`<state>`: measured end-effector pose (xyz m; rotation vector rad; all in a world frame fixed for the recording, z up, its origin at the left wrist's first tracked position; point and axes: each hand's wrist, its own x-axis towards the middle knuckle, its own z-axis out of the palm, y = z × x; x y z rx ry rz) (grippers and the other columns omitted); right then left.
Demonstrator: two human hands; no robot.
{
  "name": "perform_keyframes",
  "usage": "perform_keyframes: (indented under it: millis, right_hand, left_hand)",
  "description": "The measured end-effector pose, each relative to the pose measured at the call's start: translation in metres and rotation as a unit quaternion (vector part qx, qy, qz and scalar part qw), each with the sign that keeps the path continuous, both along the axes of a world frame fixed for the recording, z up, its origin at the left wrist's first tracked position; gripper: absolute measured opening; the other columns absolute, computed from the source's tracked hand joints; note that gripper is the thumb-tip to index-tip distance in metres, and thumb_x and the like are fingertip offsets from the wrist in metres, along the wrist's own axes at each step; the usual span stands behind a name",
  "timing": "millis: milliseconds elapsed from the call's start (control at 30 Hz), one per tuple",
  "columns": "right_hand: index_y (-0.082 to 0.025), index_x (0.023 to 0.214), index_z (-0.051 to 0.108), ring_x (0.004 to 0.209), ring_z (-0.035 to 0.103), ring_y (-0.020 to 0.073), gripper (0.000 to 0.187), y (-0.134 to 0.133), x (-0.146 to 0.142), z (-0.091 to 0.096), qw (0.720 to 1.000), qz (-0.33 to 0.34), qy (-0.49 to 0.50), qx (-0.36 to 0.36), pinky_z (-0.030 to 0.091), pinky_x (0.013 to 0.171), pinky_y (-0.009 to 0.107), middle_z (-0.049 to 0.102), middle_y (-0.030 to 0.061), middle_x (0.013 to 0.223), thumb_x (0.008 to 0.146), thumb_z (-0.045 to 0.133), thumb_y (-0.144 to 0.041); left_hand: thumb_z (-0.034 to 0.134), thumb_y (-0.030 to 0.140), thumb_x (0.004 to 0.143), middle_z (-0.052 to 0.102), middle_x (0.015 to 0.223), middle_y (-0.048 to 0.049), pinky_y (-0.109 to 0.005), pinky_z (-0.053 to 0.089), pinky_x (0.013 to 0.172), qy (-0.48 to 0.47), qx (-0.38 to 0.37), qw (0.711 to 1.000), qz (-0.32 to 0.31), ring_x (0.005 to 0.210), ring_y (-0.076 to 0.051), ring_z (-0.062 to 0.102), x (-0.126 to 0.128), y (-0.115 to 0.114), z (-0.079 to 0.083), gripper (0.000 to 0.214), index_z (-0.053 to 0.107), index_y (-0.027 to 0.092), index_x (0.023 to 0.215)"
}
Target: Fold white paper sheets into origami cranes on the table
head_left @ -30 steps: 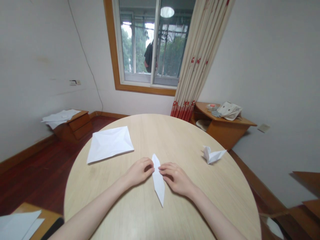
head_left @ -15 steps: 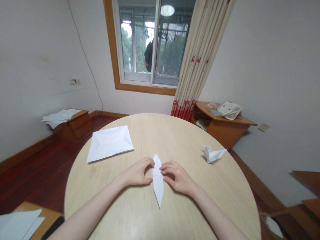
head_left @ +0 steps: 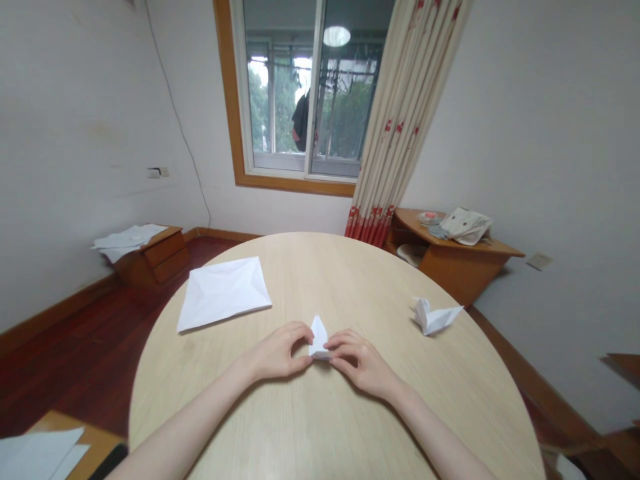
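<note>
A small folded piece of white paper (head_left: 318,337) is at the middle of the round table (head_left: 320,420), its pointed tip facing away from me and its near end bent up or over. My left hand (head_left: 284,349) pinches its left edge between thumb and fingers. On the opposite edge, my right hand (head_left: 361,360) grips it the same way. A finished-looking folded paper bird (head_left: 434,317) lies to the right, apart from both hands. Farther left is a stack of creased white paper sheets (head_left: 227,292).
A low wooden cabinet (head_left: 167,255) with papers on top stands at the left wall. Toward the right, a corner stand (head_left: 450,267) carries a cloth bag (head_left: 466,225). More white sheets (head_left: 37,457) lie at lower left. A curtain (head_left: 395,120) hangs beside the window.
The long, pointed paper strip has been folded: its near point no longer extends toward me, and the piece is about half as long. Both hands have closed on its edges. The view has shifted slightly.
</note>
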<state>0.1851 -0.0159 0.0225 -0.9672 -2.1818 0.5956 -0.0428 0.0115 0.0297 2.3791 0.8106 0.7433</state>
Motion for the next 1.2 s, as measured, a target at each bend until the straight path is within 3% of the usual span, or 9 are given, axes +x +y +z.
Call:
perform_keyframes:
  millis: [233,600,767,867,933,1100,1200]
  right_hand:
    - [-0.023,0.08,0.07,0.093,0.06,0.0193,0.017,0.004,-0.003,-0.007,0.999,-0.03,0.025,-0.017,0.048,0.086,0.038,0.07,0.0045,0.094,0.087,0.056,-0.022]
    - [-0.022,0.077,0.058,0.099,0.057,0.0206,0.009,-0.002,-0.013,-0.01,0.994,-0.109,0.004,0.009,0.045,0.086,0.038,0.064,0.0058,0.1,0.085,0.055,-0.021]
    - [-0.022,0.077,0.054,0.099,0.055,0.0213,0.007,-0.001,-0.014,-0.011,0.992,-0.127,-0.003,0.005,0.044,0.088,0.039,0.062,0.0061,0.1,0.084,0.054,-0.02]
    - [-0.022,0.078,0.053,0.099,0.053,0.0218,0.006,-0.001,-0.014,-0.012,0.991,-0.13,-0.007,-0.003,0.043,0.088,0.04,0.06,0.0061,0.1,0.083,0.053,-0.019]
    - [-0.022,0.08,0.052,0.1,0.053,0.0222,0.005,0.0,-0.014,-0.013,0.991,-0.131,-0.008,-0.006,0.043,0.089,0.041,0.059,0.0064,0.101,0.083,0.053,-0.018]
    - [-0.022,0.086,0.052,0.102,0.051,0.0233,0.005,0.001,-0.014,-0.015,0.99,-0.141,-0.008,-0.008,0.042,0.09,0.042,0.058,0.0069,0.102,0.083,0.053,-0.018]
    - [-0.022,0.09,0.052,0.102,0.051,0.024,0.008,0.001,-0.014,-0.017,0.989,-0.146,-0.007,-0.007,0.042,0.09,0.042,0.058,0.0073,0.103,0.083,0.053,-0.018]
  left_hand:
    - [0.056,0.022,0.085,0.064,0.093,-0.0037,-0.029,0.044,0.082,0.0,-0.015,0.999,0.039,0.087,-0.018,0.058,0.006,0.002,-0.005,0.009,0.062,0.018,0.09]
    - [0.06,0.024,0.084,0.062,0.092,-0.0034,-0.03,0.044,0.081,-0.015,-0.032,0.998,0.06,0.087,-0.019,0.057,0.008,0.006,-0.018,0.008,0.06,0.018,0.089]
    - [0.067,0.028,0.079,0.06,0.104,-0.0063,-0.035,0.044,0.088,-0.048,-0.073,0.994,0.071,0.097,-0.022,0.057,0.01,0.005,-0.02,0.03,0.055,0.019,0.105]
    - [0.072,0.023,0.075,0.057,0.109,-0.0071,-0.039,0.043,0.094,-0.102,-0.1,0.988,0.062,0.103,-0.022,0.056,0.011,0.007,-0.024,0.058,0.04,0.021,0.124]
    - [0.073,0.02,0.075,0.055,0.11,-0.0063,-0.04,0.043,0.096,-0.117,-0.1,0.987,0.052,0.103,-0.021,0.056,0.01,0.008,-0.026,0.066,0.033,0.023,0.128]
    - [0.068,0.019,0.079,0.048,0.114,-0.0058,-0.037,0.044,0.095,-0.086,-0.063,0.994,0.036,0.104,-0.02,0.055,0.008,0.008,-0.026,0.034,0.05,0.023,0.107]
    - [0.071,0.017,0.076,0.044,0.118,-0.0069,-0.036,0.044,0.095,-0.084,-0.047,0.993,0.063,0.106,-0.02,0.054,0.009,0.005,-0.024,0.032,0.053,0.021,0.102]
